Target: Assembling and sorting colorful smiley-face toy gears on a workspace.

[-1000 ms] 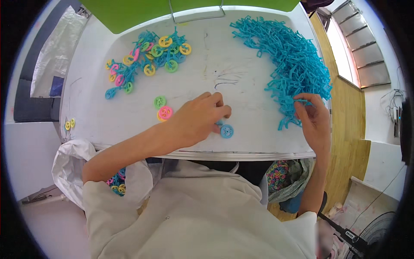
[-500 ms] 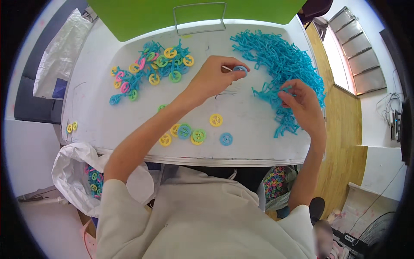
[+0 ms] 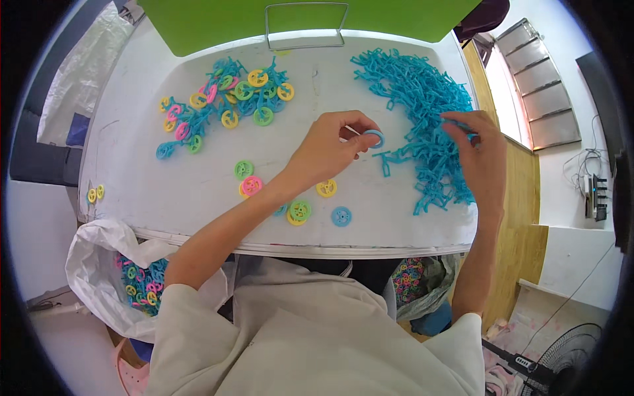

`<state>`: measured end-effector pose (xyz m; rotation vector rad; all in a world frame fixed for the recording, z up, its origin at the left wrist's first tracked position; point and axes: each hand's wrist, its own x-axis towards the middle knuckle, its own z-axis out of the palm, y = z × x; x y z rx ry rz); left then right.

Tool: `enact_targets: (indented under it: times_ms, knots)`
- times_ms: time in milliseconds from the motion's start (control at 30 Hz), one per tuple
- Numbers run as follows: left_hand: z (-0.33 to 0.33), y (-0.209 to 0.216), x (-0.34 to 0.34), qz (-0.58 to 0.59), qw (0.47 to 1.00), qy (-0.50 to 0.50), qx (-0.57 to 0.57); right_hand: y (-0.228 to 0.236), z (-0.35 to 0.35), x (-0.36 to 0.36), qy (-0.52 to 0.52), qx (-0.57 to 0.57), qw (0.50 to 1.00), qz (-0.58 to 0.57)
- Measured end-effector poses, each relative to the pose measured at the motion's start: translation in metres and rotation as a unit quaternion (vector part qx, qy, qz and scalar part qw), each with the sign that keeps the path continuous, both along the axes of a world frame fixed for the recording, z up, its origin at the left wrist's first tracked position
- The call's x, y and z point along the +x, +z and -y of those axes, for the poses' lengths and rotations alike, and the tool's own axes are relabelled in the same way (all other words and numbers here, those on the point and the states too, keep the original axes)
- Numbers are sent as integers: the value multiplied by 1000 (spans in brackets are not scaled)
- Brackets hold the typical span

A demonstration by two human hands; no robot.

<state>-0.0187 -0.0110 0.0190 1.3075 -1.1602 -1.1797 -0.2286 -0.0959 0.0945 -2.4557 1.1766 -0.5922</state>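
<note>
Between the thumb and fingers of my left hand (image 3: pixel 333 144) a small blue wheel (image 3: pixel 374 138) is pinched, above the middle of the white tabletop. Over the right side, my right hand (image 3: pixel 481 142) has its thumb and fingers closed on a thin blue plastic piece, mostly hidden by the fingers. Beneath and beside that hand spreads a large heap of blue plastic pieces (image 3: pixel 422 92). Nearer me lie several loose wheels, among them a blue wheel (image 3: pixel 341 216), a yellow wheel (image 3: pixel 326 188), a green wheel (image 3: pixel 300 210) and a pink wheel (image 3: pixel 251 185).
At the back left is a pile of blue pieces with coloured wheels on them (image 3: pixel 228 92). A green panel (image 3: pixel 218 26) with a wire handle borders the far side. Below the front edge, a white sack (image 3: pixel 99 257) hangs left and a bag of coloured wheels (image 3: pixel 409 280) sits right.
My left hand has come slightly nearer with the blue wheel. My right hand has shifted right and a little farther away, its fingers closing together. The view has moved slightly.
</note>
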Motion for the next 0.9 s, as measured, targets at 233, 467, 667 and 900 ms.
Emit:
enact_targets:
  times_ms: [233, 467, 667, 900]
  knots:
    - [-2, -6, -6, -31, 989, 34, -138, -16, 4, 9, -45, 142, 985, 92]
    - [-3, 0, -9, -53, 987, -52, -141, -31, -10, 32, -19, 262, 936, 235]
    - [-2, -5, -4, -49, 995, -15, -86, -42, -11, 35, 9, 246, 929, 275]
    - [0, -8, -3, -38, 988, 86, -124, -45, -8, 34, 30, 374, 882, 284]
